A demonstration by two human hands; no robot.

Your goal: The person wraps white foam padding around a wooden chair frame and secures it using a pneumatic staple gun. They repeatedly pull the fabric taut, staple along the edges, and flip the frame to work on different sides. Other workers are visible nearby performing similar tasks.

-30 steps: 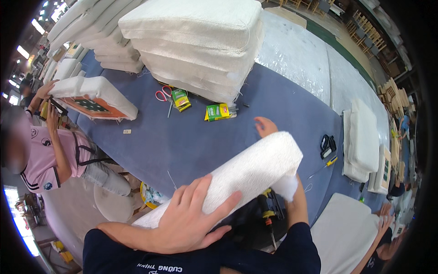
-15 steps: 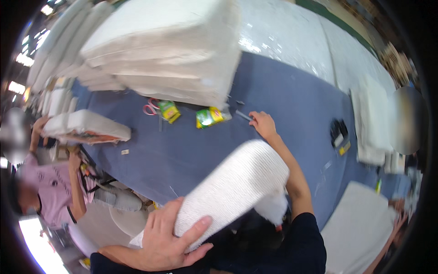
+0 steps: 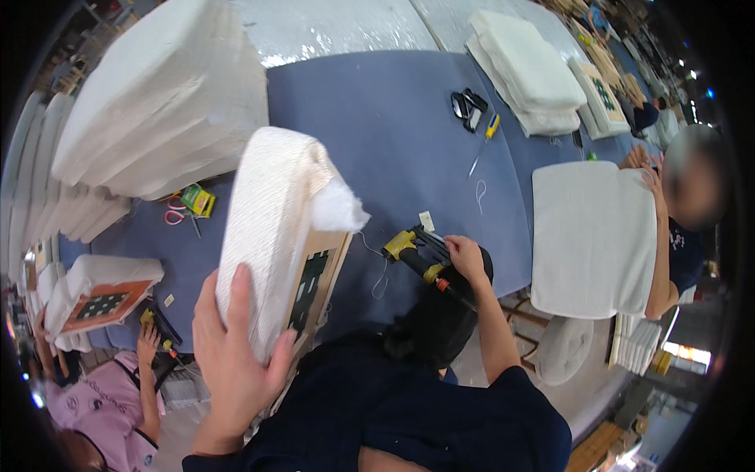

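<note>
A white fabric-covered seat cushion (image 3: 259, 212) stands tilted on its edge in front of me. My left hand (image 3: 240, 346) grips its near end, thumb on the underside edge. That underside shows a wooden frame with dark webbing (image 3: 309, 287), and white wadding (image 3: 336, 206) sticks out at the far corner. To the right, a yellow and black staple gun (image 3: 401, 245) lies at the table's near edge. The fingers of my right hand (image 3: 468, 258) are closed at the end of its black magazine; whether a staple strip is between them is too small to tell.
Stacked white cushions (image 3: 169, 102) rise at the far left beside red-handled scissors (image 3: 177, 211) and a yellow-green packet (image 3: 198, 200). A yellow screwdriver (image 3: 491, 130) lies farther right on the blue table (image 3: 377, 118). Co-workers handle cushions on both sides; the right one holds a white cushion (image 3: 591, 236).
The view has turned right. The cushion now stands more upright in my left hand, its framed underside showing. My right hand has left the grey strip's place on the table for the staple gun.
</note>
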